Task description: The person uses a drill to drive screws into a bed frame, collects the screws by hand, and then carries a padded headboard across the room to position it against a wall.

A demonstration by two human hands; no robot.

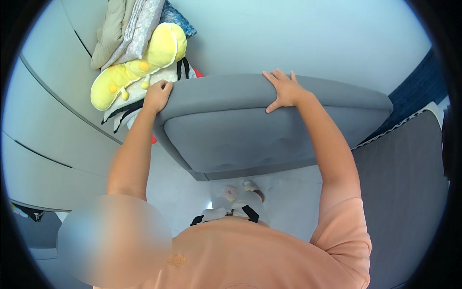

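Head view is looking down on a person in a peach shirt (pixel 250 255) who is standing against a grey padded headboard (pixel 250 130), both arms reaching up and forward to its top edge. Left hand (pixel 157 95) is gripping the left corner of the headboard, its fingers curling together over the rounded edge. Right hand (pixel 284 89) is lying flat on the top edge further to the right, fingers (pixel 277 76) spreading apart and pressing on the padding, thumb pointing down the front face. Headboard is standing upright, tilting slightly, between the person and a pale blue wall (pixel 298 38). Behind its left corner, a yellow plush toy (pixel 139 65) is leaning against the wall with folded blankets (pixel 126 29) piling above it and a white cloth with black stripes below. Grey mattress (pixel 404 192) is lying to the right. Below the headboard, the person's feet in slippers (pixel 240 192) are showing on a white floor.
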